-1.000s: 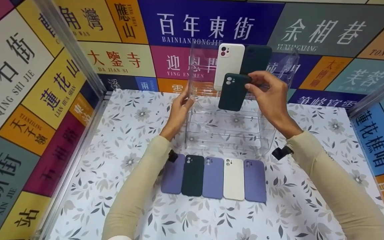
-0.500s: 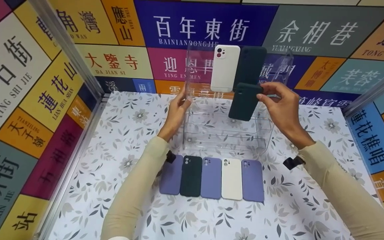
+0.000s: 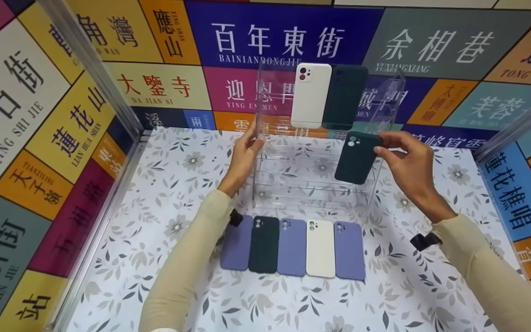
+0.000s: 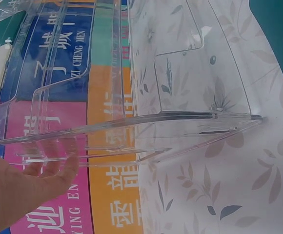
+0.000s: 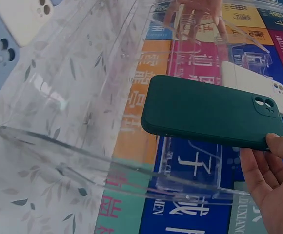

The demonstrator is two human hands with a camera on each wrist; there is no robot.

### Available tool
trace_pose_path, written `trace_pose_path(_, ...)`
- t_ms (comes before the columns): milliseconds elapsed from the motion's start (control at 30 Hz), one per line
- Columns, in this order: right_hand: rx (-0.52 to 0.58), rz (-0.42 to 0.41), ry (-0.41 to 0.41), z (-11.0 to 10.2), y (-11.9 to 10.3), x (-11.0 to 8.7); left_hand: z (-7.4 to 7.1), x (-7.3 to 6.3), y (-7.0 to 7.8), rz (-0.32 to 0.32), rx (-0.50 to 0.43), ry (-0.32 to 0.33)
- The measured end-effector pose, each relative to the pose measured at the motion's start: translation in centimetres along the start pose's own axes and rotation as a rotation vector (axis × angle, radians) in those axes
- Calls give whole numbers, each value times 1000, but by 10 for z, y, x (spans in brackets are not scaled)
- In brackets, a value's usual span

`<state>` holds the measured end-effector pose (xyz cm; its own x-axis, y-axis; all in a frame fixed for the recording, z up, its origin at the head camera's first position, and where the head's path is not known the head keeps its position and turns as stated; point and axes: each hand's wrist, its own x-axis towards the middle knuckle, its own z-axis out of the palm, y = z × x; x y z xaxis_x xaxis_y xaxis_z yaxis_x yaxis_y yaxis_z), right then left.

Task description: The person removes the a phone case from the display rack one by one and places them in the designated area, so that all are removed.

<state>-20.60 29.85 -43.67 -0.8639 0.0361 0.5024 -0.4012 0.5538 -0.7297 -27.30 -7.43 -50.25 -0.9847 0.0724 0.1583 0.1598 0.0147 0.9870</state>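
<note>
My right hand (image 3: 408, 159) pinches a dark green phone case (image 3: 356, 157) by its upper right edge, between thumb and fingers. The case tilts in front of the right part of a clear tiered display stand (image 3: 311, 197); in the right wrist view the green case (image 5: 205, 112) shows its camera cutout near the thumb. My left hand (image 3: 245, 154) grips the stand's left side, and in the left wrist view its fingers (image 4: 70, 170) show through the clear plastic. A white case (image 3: 311, 94) and another dark green case (image 3: 346, 97) stand side by side on the top tier.
A row of cases lies on the patterned table in front of the stand: purple (image 3: 237, 242), dark green (image 3: 264, 244), purple (image 3: 292, 246), cream (image 3: 320, 249) and purple (image 3: 350, 250). Walls with printed signs (image 3: 288, 34) enclose the back and sides.
My right hand has carried the green case down and to the right, from in front of the standing cases to the stand's lower right part. My left hand stays on the stand.
</note>
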Motion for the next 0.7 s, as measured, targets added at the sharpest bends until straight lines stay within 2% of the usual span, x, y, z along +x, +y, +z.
trace_pose_path(367, -27, 44, -18, -12, 18, -28, 0, 0, 0, 9, 13, -9)
trace_pose_path(700, -26, 46, -27, -21, 35, -49, -1, 0, -1, 10, 0, -7)
